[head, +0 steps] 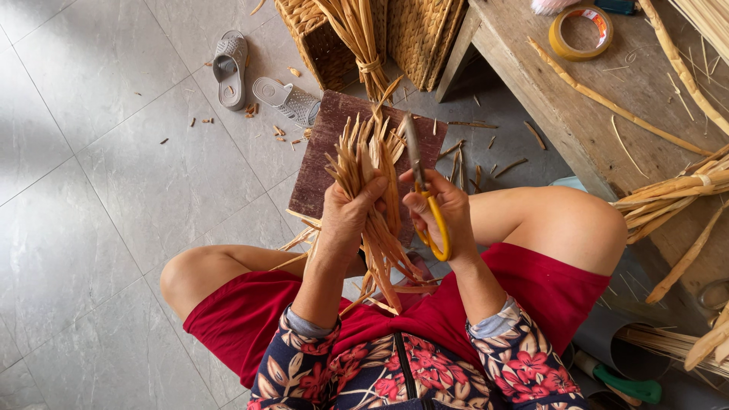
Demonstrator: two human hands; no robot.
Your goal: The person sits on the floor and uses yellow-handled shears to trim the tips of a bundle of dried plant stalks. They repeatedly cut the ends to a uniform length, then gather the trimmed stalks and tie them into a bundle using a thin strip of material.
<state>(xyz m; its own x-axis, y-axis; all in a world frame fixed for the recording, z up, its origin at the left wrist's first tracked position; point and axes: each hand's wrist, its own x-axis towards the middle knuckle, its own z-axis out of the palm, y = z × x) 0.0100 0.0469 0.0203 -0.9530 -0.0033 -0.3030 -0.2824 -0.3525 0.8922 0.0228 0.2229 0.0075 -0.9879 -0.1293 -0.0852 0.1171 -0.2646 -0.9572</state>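
Observation:
My left hand [347, 215] grips a bundle of pale dried plant strips [370, 163], its cut ends fanned upward and its tails hanging down over my lap. My right hand [448, 209] holds scissors with yellow handles [434, 220], the blades pointing up right beside the bundle's upper ends. Both hands are raised over a dark brown wooden board [326, 144] lying on the floor between my knees. I sit with red shorts and floral sleeves in view.
Woven baskets [410, 30] and a tied sheaf of strips [357, 38] stand ahead. A wooden bench [600, 106] at right carries a tape roll [581, 32] and long stalks. Grey slippers [231, 68] and scraps lie on the tiled floor. A green-handled tool [626, 386] lies at lower right.

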